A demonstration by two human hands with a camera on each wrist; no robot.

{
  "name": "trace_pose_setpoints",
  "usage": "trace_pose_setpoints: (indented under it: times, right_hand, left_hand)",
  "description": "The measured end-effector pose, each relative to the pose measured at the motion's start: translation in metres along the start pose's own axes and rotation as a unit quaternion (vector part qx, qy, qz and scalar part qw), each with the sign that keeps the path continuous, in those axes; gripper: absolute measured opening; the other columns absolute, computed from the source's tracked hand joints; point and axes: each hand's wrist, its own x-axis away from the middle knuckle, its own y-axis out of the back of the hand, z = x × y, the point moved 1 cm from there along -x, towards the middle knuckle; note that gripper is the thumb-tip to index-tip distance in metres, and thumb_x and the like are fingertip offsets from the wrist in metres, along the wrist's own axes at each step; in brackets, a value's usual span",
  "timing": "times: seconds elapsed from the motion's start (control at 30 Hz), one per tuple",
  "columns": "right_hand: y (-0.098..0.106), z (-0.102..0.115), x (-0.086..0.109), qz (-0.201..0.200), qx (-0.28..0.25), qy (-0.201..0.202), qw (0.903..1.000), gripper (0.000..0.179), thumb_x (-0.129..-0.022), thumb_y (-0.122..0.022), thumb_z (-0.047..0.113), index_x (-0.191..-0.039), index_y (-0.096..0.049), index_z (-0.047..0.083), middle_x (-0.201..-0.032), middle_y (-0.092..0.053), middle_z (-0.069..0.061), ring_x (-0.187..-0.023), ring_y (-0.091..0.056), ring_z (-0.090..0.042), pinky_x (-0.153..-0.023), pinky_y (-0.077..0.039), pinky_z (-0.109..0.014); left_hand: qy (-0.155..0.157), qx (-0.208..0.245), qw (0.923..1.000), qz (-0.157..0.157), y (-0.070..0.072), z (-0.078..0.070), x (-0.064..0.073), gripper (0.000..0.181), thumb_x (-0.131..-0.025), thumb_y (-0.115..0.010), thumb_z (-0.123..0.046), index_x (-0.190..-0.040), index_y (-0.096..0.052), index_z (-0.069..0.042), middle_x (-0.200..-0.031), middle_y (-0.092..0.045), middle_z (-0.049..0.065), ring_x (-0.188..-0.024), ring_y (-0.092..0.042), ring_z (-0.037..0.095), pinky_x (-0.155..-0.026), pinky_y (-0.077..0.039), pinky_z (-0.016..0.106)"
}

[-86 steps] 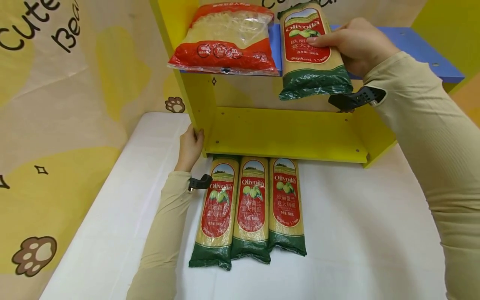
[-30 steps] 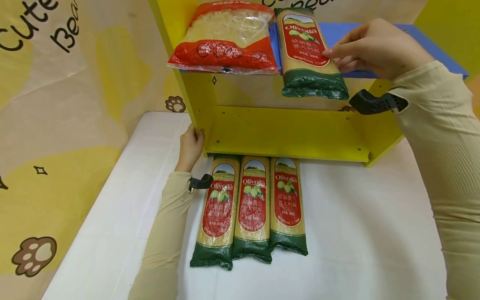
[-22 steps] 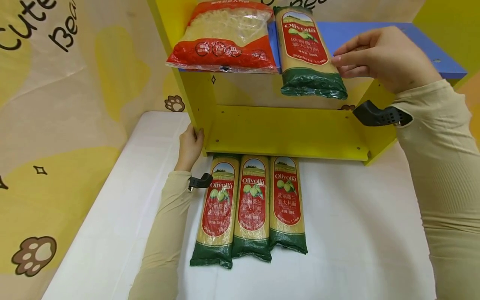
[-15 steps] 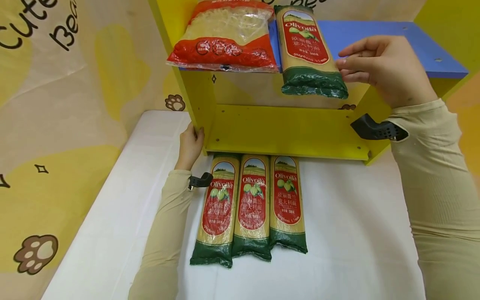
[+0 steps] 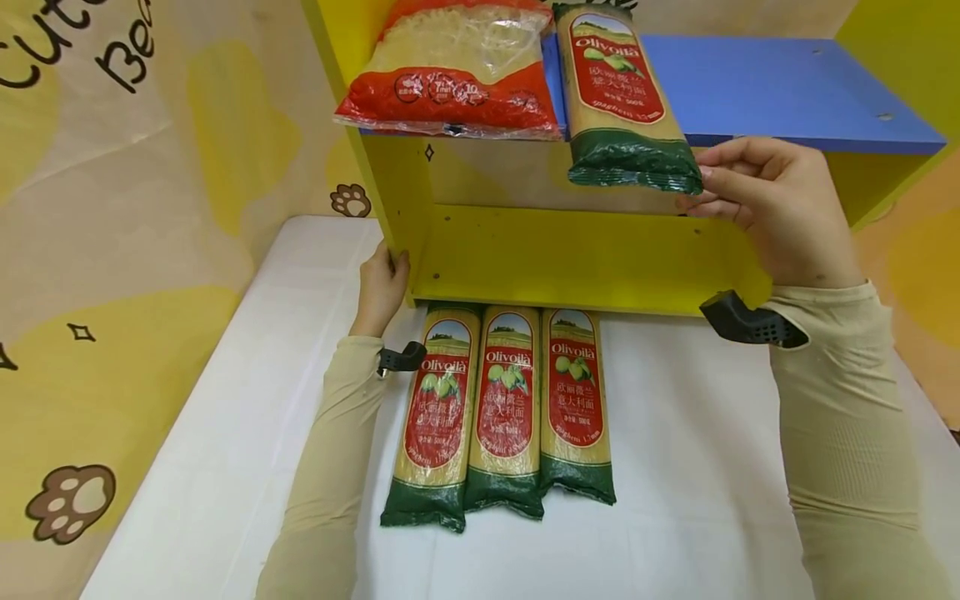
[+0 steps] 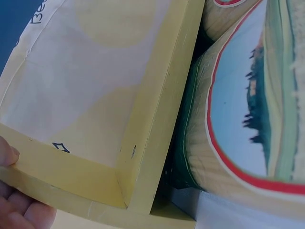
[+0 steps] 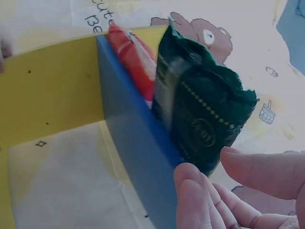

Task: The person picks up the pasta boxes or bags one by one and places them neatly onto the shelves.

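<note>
My left hand grips the left upright of the yellow shelf unit. In the left wrist view, the thumb and curled fingers lie on either side of the board. My right hand is at the lower right corner of a spaghetti pack on the blue shelf. Its green end juts past the shelf's front edge. In the right wrist view, my right hand has thumb and fingers spread apart below the pack's green end.
A red bag of pasta lies left of the pack on the blue shelf. Three matching spaghetti packs lie side by side on the white table, their far ends at the unit's bottom board. Patterned cloth hangs behind and left.
My right hand released its hold on the spaghetti pack and slid down its right side to the lower corner. The pack stays on the shelf, settled slightly left. My left hand stays put.
</note>
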Motion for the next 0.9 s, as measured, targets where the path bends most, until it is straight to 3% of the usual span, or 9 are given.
trace_pose_setpoints:
  times: [0.23,0.7,0.9]
  right_hand:
    - [0.004,-0.023,0.023,0.027,-0.008,-0.02,0.9994,0.01,-0.086,-0.061,-0.008,-0.095,-0.063,-0.011,-0.088,-0.068,-0.016,-0.076,-0.068,-0.023,-0.069,-0.053,-0.027]
    - [0.016,-0.072,0.055,0.049,0.035,-0.072,0.9955,0.013,-0.09,-0.057,-0.006,-0.097,-0.066,-0.002,-0.089,-0.068,-0.01,-0.079,-0.068,-0.019,-0.071,-0.053,-0.026]
    - [0.022,-0.092,0.066,0.045,0.057,-0.118,0.9903,0.009,-0.09,-0.059,-0.001,-0.097,-0.065,0.0,-0.088,-0.068,-0.008,-0.077,-0.068,-0.02,-0.07,-0.053,-0.026]
  left_hand:
    - [-0.003,-0.005,1.0,-0.002,0.0,0.0,-0.001,0.025,-0.097,-0.048,-0.005,-0.113,-0.054,0.013,-0.085,-0.063,0.029,-0.07,-0.062,0.037,-0.058,-0.046,0.041]
    - [-0.015,-0.003,0.9999,-0.005,-0.003,-0.001,-0.001,0.027,-0.097,-0.047,-0.006,-0.114,-0.054,0.013,-0.085,-0.063,0.03,-0.064,-0.06,0.036,-0.052,-0.039,0.028]
    - [-0.01,-0.008,0.9999,-0.006,-0.003,0.003,-0.001,0.025,-0.097,-0.047,-0.006,-0.113,-0.055,0.012,-0.08,-0.062,0.027,-0.062,-0.059,0.033,-0.052,-0.037,0.026]
